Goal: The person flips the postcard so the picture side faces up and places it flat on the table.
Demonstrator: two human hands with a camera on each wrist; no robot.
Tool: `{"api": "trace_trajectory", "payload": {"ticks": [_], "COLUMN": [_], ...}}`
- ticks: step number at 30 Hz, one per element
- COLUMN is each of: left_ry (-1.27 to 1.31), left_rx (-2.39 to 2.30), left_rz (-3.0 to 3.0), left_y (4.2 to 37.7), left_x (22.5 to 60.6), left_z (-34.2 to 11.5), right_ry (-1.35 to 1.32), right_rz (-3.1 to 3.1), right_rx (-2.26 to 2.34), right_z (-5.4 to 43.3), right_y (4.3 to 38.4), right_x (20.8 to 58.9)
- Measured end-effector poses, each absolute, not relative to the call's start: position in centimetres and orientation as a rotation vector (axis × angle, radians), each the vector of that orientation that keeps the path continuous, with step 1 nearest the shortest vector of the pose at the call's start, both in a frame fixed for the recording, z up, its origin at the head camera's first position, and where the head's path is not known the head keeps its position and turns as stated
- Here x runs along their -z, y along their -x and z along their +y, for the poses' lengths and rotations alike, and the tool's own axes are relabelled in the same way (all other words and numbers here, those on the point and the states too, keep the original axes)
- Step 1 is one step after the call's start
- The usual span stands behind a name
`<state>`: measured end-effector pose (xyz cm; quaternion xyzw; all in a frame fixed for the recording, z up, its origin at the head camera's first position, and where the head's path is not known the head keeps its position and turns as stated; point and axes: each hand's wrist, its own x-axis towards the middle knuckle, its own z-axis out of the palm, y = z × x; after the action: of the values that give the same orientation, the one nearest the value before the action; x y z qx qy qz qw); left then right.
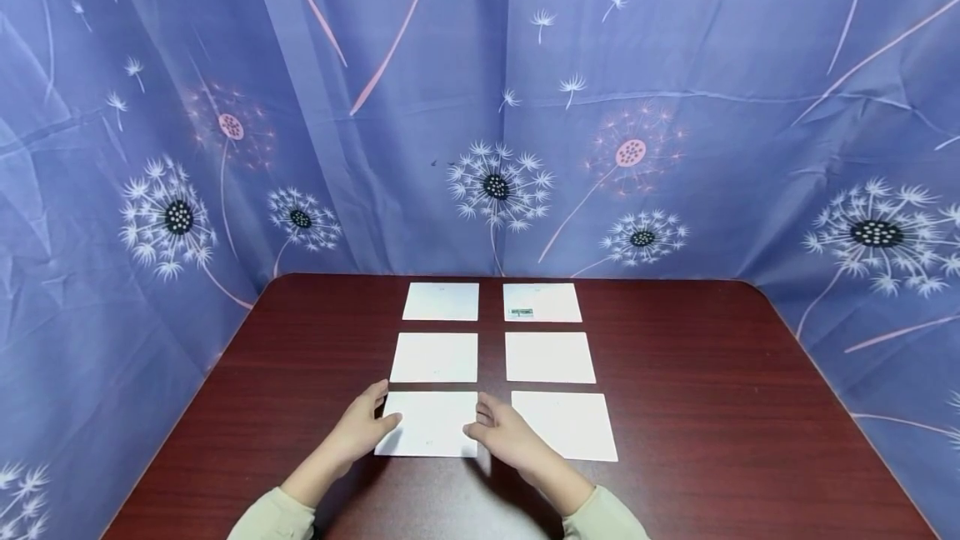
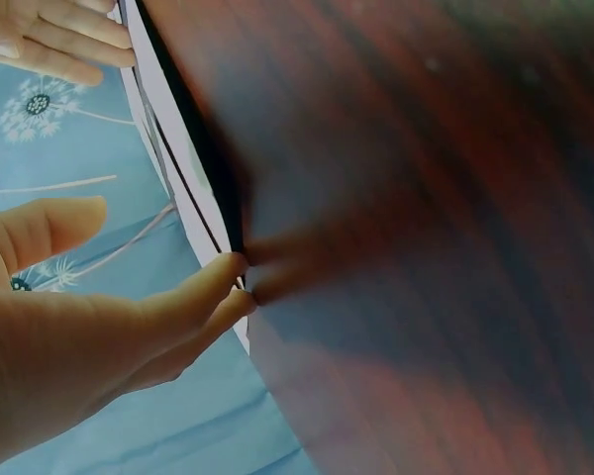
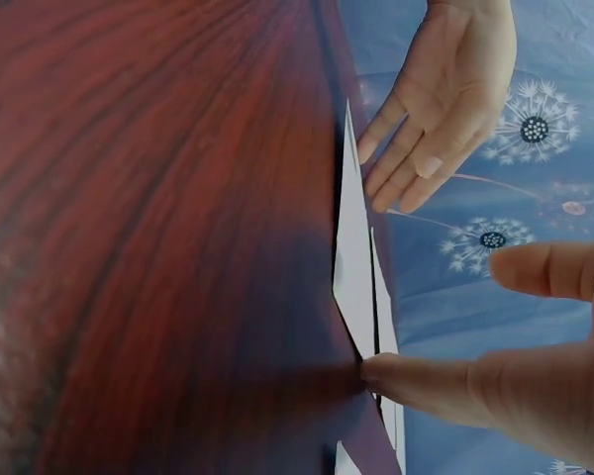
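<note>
Near left white card (image 1: 427, 425) lies flat on the dark red-brown table (image 1: 697, 407), between your two hands. Your left hand (image 1: 358, 432) is at its left edge and your right hand (image 1: 512, 438) at its right; both have loosely extended fingers, with the thumbs apart from them, and neither grips anything. From above, each thumb overlaps a side of the card; your wrist views, low and edge-on, show both thumbs raised and the fingertips down by the tabletop. Whether those fingertips touch the card, you cannot tell.

Only the head view gives you the full count: six white cards, in two columns of three. The other five are the near right card (image 1: 573, 427), middle left card (image 1: 433, 358), middle right card (image 1: 551, 358), far left card (image 1: 441, 302) and far right card (image 1: 551, 297). That last one alone shows you a small greenish picture (image 1: 521, 313), at its lower left. Two pale sleeves cover your forearms, and a blue dandelion-print curtain (image 1: 435, 215) stands behind the table.
</note>
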<state>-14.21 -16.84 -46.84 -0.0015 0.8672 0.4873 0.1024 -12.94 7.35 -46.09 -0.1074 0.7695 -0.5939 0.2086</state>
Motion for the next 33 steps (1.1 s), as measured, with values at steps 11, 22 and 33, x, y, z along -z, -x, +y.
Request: {"api": "trace_trajectory", "payload": {"ticks": [11, 22, 33], "left_ry": [-0.013, -0.001, 0.038], "left_rx": [-1.403, -1.459, -1.573], "left_rz": [2.686, 2.699, 2.659], "left_y": [14.3, 14.3, 14.4], "left_x": [47.1, 47.4, 46.9], "left_z": [-17.1, -17.8, -18.2], "right_ry": [0.19, 0.118, 0.147], "right_rz": [2.151, 2.18, 2.208], "right_rx": [1.762, 1.885, 2.027], "right_z": [7.0, 6.6, 6.4], "right_y": [13.0, 12.9, 13.0], "right_x": [46.4, 46.6, 46.8]}}
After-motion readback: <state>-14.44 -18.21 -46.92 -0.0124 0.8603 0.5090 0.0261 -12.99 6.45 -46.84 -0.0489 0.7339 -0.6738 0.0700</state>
